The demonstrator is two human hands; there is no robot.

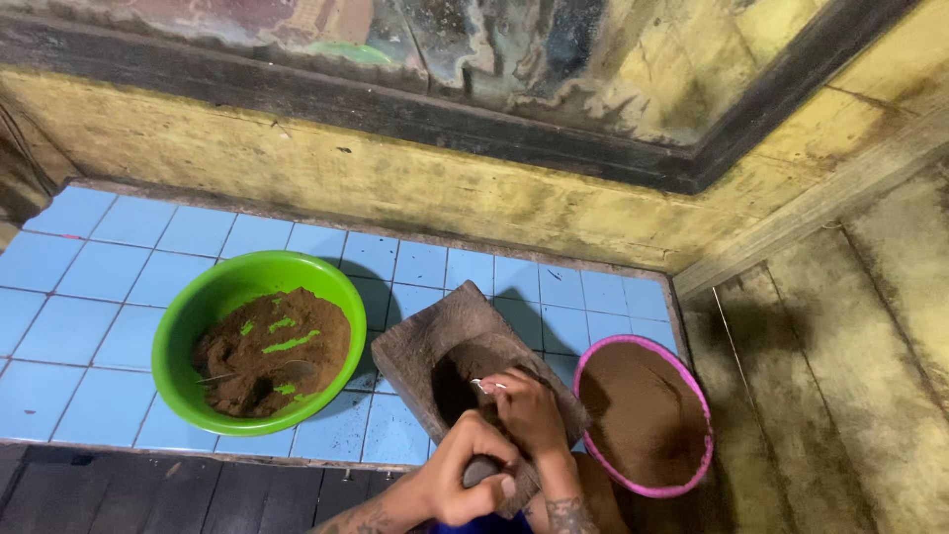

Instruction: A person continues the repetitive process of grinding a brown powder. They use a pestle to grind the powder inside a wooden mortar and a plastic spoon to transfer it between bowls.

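A dark stone grinding slab point(450, 331) lies tilted on the blue tiled counter point(94, 297), with brown paste in its hollow. My left hand point(465, 480) reaches in from the lower left and is closed around a dark rounded stone point(481, 469) at the slab's near end. Just beyond it, my right hand point(531, 410) pinches a small metal spoon point(487, 385) whose tip is over the hollow. Left of the slab, a green bowl point(247, 272) holds brown paste. A pink-rimmed bowl point(692, 396) of smooth brown powder is on the right.
A stained yellow wall point(415, 183) runs behind the counter, with a dark wooden beam above it. Dark planks point(148, 494) border the counter's near edge. A yellow wooden partition point(860, 326) closes off the right side. A thin utensil lies in the green bowl's paste.
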